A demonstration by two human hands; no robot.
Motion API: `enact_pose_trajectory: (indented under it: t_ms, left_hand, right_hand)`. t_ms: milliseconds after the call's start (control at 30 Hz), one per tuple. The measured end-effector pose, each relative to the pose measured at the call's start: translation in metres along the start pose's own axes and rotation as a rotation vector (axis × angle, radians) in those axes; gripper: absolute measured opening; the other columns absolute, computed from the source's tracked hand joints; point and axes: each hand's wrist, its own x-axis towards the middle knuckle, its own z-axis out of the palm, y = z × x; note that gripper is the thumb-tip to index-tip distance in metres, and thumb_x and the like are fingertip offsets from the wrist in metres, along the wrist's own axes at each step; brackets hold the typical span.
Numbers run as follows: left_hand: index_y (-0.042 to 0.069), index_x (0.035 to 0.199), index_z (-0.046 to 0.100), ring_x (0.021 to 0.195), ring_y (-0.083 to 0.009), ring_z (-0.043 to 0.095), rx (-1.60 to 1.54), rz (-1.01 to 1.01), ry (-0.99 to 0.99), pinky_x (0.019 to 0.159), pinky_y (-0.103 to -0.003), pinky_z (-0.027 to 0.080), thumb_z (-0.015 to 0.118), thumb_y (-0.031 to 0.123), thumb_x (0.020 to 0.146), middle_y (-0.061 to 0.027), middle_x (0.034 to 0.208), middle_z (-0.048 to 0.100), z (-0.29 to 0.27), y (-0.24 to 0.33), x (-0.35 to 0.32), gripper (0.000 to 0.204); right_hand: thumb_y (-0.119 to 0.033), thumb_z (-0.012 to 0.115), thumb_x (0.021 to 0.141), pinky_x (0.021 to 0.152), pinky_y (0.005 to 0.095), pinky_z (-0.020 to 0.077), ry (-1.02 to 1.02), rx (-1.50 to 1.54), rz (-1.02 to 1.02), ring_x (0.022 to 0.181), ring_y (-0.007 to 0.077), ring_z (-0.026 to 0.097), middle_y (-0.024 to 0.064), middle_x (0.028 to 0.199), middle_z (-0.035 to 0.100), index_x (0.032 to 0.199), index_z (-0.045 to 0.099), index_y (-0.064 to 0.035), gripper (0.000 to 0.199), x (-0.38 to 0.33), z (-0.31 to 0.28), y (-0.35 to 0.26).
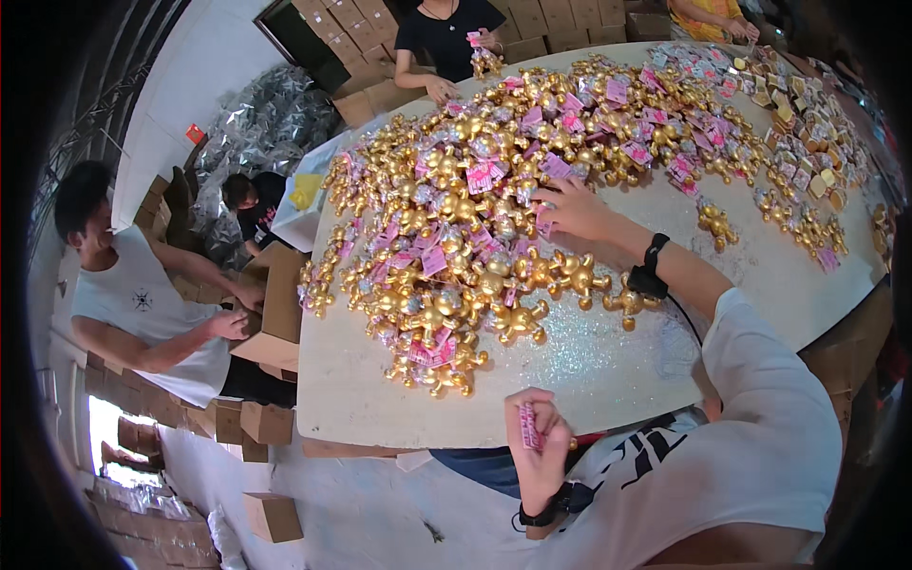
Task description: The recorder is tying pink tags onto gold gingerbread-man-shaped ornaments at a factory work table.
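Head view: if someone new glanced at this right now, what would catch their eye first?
First, the big heap of gold figurines with pink tags, spread across the middle of the pale round table. Next, the right hand reaching into that heap, while the left hand holds a small stack of pink tags at the table's near edge. At far left, a person in a white sleeveless top handles a cardboard box.

The left hand (538, 427) is drawn in close to the chest, fingers (543, 410) curled tight, a black band below them at the wrist. The right hand (570, 211) stretches far forward, palm down, fingertips (545, 203) splayed and bent, another black band behind the fingers.
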Motion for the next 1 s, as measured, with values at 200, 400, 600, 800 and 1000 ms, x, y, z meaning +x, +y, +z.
enact_pose_trajectory:
  t_ms: [200, 400, 600, 800, 1000]
  left_hand:
    - [-0.001, 0.1, 0.047, 0.048, -0.0067, 0.029, -0.322, -0.16, 0.011, 0.042, -0.019, 0.024, 0.038, 0.05, 0.093, 0.0006, 0.06, 0.036, 0.0, -0.004, -0.001, 0.053]
    - [-0.002, 0.1, 0.048, 0.05, -0.0142, 0.048, 0.028, -0.033, 0.119, 0.04, -0.025, 0.038, 0.027, 0.051, 0.095, -0.0122, 0.068, 0.055, 0.001, -0.002, 0.002, 0.057]
    - [-0.003, 0.097, 0.045, 0.077, -0.0165, 0.053, -0.06, 0.104, 0.247, 0.066, -0.027, 0.044, 0.031, 0.052, 0.094, -0.012, 0.089, 0.053, 0.003, -0.002, -0.004, 0.057]
    - [0.0, 0.103, 0.045, 0.088, -0.0146, 0.049, -0.011, -0.007, 0.153, 0.078, -0.029, 0.041, 0.03, 0.055, 0.093, -0.0079, 0.099, 0.049, 0.001, -0.017, 0.005, 0.057]
    - [0.005, 0.112, 0.035, 0.093, -0.0187, 0.054, -0.335, -0.062, -0.105, 0.072, -0.029, 0.048, 0.051, 0.038, 0.091, -0.0104, 0.103, 0.05, -0.008, -0.019, 0.002, 0.043]
  right_hand:
    - [-0.01, 0.056, 0.085, 0.076, 0.0331, 0.0418, 0.416, 0.591, 0.242, 0.083, 0.017, 0.051, 0.0029, 0.087, 0.053, 0.089, 0.059, -0.0101, 0.005, 0.039, -0.048, -0.035]
    - [-0.009, 0.05, 0.092, 0.047, 0.0174, 0.0391, 0.298, 1.478, 0.391, 0.056, 0.0034, 0.049, 0.0006, 0.08, 0.052, 0.098, 0.052, -0.0023, 0.009, 0.004, -0.176, -0.097]
    - [-0.014, 0.053, 0.092, 0.048, 0.0186, 0.0407, -0.427, 1.962, 0.225, 0.064, 0.003, 0.055, 0.0004, 0.075, 0.056, 0.092, 0.054, -0.0033, 0.011, -0.032, -0.202, -0.174]
    - [-0.017, 0.066, 0.08, 0.062, 0.0338, 0.0421, 0.308, 0.968, -0.218, 0.071, 0.0248, 0.049, 0.0043, 0.076, 0.052, 0.076, 0.056, -0.0058, 0.016, -0.041, -0.17, -0.202]
    - [-0.018, 0.065, 0.082, 0.079, 0.034, 0.0358, 0.071, 1.17, -0.161, 0.09, 0.0232, 0.042, 0.0069, 0.096, 0.045, 0.081, 0.06, -0.0065, 0.013, -0.032, -0.16, -0.178]
